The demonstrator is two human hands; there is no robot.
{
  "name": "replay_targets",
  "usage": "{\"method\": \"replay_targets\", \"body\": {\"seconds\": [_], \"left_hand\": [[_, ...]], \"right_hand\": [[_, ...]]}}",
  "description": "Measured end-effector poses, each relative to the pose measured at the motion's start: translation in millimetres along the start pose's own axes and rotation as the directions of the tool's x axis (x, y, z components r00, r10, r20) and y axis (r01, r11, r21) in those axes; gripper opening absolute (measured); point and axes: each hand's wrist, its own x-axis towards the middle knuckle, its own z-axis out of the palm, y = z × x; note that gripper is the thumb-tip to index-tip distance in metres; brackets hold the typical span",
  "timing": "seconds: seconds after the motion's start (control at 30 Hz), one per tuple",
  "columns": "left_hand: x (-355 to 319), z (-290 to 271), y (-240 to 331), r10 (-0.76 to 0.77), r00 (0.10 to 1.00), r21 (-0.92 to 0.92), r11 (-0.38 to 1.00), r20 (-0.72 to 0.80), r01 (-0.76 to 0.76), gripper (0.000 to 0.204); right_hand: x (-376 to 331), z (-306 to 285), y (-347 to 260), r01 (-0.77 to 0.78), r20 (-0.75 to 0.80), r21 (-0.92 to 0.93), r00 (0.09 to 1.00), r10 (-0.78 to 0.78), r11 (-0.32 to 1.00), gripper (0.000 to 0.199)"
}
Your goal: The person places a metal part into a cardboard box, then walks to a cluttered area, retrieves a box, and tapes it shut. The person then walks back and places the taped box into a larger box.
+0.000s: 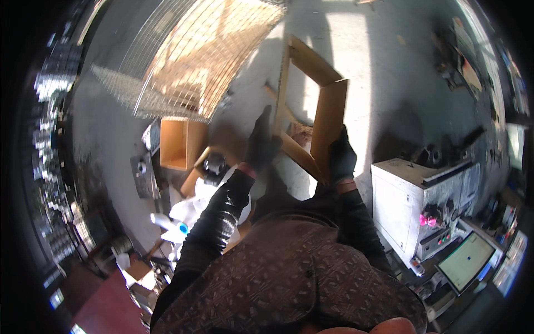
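Note:
I hold an open-ended brown cardboard box [328, 117] out in front of me, above a grey concrete floor. My left hand [260, 143], in a black glove, grips the box's left wall near its lower corner. The box's right wall is gripped low down by my right hand [341, 157], also in a black glove. The box is empty and I can see the floor through it. Both my sleeves are dark.
A wire mesh cage [189, 61] lies on the floor ahead to the left. A second open cardboard box [177, 143] sits below it, with white plastic bottles and bags [172, 222] nearby. A white machine cabinet [414, 206] and a screen [466, 261] stand at the right.

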Motion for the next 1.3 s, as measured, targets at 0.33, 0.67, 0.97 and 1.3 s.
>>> {"method": "replay_targets", "body": {"seconds": [0.33, 0.67, 0.97, 1.3], "left_hand": [[252.4, 191.4, 132.4, 0.134, 0.987, 0.115, 0.986, -0.091, -0.123, 0.089], [442.5, 294.0, 235.2, 0.330, 0.678, 0.396, 0.614, 0.657, -0.682, 0.021], [557.8, 440.6, 290.7, 0.476, 0.546, 0.076, 0.703, 0.690, -0.707, 0.068], [709.6, 526.8, 444.7, 0.813, 0.310, -0.055, 0.385, 0.492, -0.921, 0.067]], "right_hand": [[102.3, -138.7, 128.3, -0.062, -0.036, -0.318, 0.998, 0.053, 0.946, 0.071], [196.7, -275.1, 237.6, -0.085, -0.365, -0.326, 0.930, -0.042, 0.942, 0.059], [352.2, -348.8, 300.9, -0.164, -0.463, -0.260, 0.886, 0.026, 0.952, 0.059], [459.4, -470.2, 395.4, -0.255, -0.594, 0.043, 0.771, 0.230, 0.966, 0.055]]}}
